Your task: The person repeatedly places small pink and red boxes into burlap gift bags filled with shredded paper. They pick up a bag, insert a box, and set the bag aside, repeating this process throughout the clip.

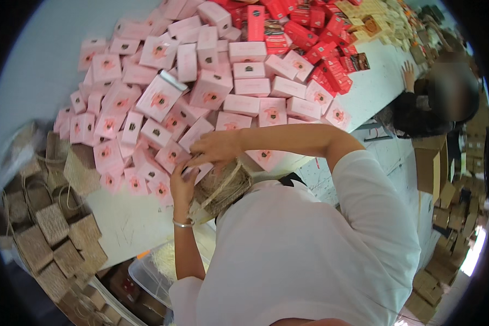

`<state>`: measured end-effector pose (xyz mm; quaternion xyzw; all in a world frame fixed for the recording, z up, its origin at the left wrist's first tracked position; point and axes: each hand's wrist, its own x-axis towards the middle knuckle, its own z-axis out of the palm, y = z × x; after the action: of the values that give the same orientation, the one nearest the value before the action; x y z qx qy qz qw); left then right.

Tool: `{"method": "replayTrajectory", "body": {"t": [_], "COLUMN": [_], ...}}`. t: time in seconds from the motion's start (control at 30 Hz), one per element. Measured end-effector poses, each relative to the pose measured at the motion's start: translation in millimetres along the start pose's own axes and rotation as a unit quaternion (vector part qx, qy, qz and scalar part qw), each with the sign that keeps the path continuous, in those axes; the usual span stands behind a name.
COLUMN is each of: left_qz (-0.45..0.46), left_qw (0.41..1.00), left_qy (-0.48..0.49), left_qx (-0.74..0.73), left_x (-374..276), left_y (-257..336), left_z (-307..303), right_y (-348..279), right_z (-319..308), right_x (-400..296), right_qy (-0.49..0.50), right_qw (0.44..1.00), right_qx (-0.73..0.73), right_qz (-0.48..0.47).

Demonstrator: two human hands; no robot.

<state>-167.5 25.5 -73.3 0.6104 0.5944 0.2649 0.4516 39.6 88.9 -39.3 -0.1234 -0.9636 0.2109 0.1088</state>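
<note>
My right hand (218,148) reaches across the front of a large heap of pink printed cartons (161,95), its fingers on or just over a carton. Close beside it, my left hand (183,183) is raised with thumb and fingers bent, near the same carton; a bracelet circles that wrist. Whether either hand grips the carton cannot be made out. Directly below the hands, against my body, a woven straw-coloured bag (224,189) with a rope handle stands at the table's edge, partly hidden by my right hand.
Red cartons (301,34) and cream-yellow packs (368,20) are heaped farther along the white table (126,220). Woven bags (53,222) crowd the left end. A clear plastic tub (150,277) with shredded filler sits below the edge. Another person (424,106) is at the far right, near cardboard boxes (430,171).
</note>
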Motion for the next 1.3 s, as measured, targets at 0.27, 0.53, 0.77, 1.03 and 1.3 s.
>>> {"method": "replayTrajectory", "body": {"t": [0.27,0.53,0.77,1.03,1.3], "left_qz": [-0.046,-0.093,-0.008,0.109,0.356], "left_qw": [0.998,0.996,1.000,0.952,0.925], "left_qy": [0.033,-0.014,-0.004,-0.197,0.085], "left_qx": [-0.006,-0.007,-0.012,-0.207,-0.102], "left_x": [-7.3,-3.8,-5.3,25.2,-10.9], "left_y": [-5.2,9.9,-0.6,173.2,187.5], "left_z": [3.6,3.8,-12.8,-26.8,-54.5], "right_y": [131.9,164.2,30.4,-55.8,-85.3], "right_z": [-65.0,-78.7,-114.2,-133.7,-143.5], "right_x": [-238.3,-284.6,-228.5,-96.5,-55.6], "right_qy": [0.515,0.371,0.591,0.378,0.315], "right_qw": [0.484,0.484,0.568,0.800,0.920], "right_qx": [-0.238,-0.172,0.266,0.413,0.155], "right_qz": [0.666,0.774,0.507,0.216,0.174]}}
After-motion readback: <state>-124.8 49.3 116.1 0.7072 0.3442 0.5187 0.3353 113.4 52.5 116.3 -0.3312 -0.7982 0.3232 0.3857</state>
